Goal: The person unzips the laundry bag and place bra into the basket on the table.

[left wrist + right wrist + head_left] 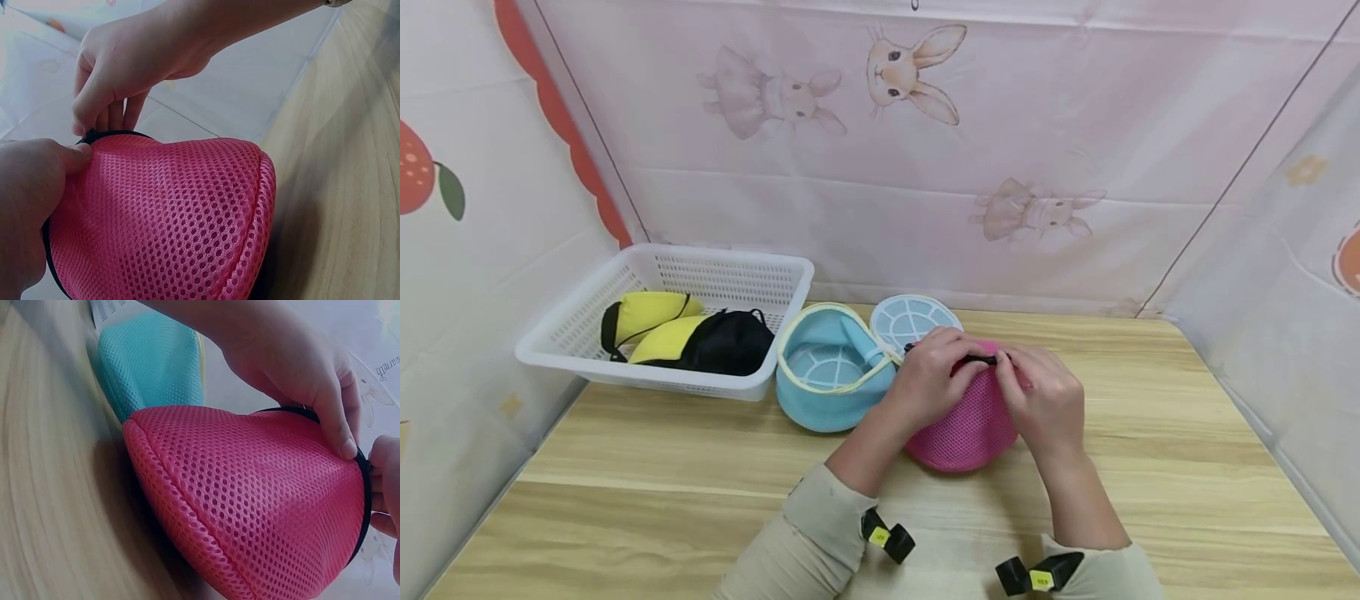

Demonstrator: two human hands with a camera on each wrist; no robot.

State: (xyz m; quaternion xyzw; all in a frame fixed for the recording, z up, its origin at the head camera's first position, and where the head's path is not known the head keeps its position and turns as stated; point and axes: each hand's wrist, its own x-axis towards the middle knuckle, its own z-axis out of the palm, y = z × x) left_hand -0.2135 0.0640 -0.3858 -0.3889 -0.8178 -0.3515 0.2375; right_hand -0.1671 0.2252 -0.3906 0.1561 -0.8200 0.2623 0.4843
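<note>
A pink mesh laundry bag (966,429) with a black edge band stands on the table in front of the person. The left hand (928,375) grips its black-banded rim, thumb on the near side, as the left wrist view also shows. At the same rim, just to the right, the right hand (1047,398) pinches the black edge (364,487) between thumb and fingers. The bag's opening is mostly hidden behind both hands. Close on the left sits a light blue mesh bag (820,412), its round ribbed lid (916,321) flipped open toward the wall.
A white plastic basket (741,383) stands at the back left, holding yellow and black cloth items (730,346) with thin cords. Behind the wooden table (662,492) hangs a rabbit-print curtain (850,192), with more printed sheets at both sides.
</note>
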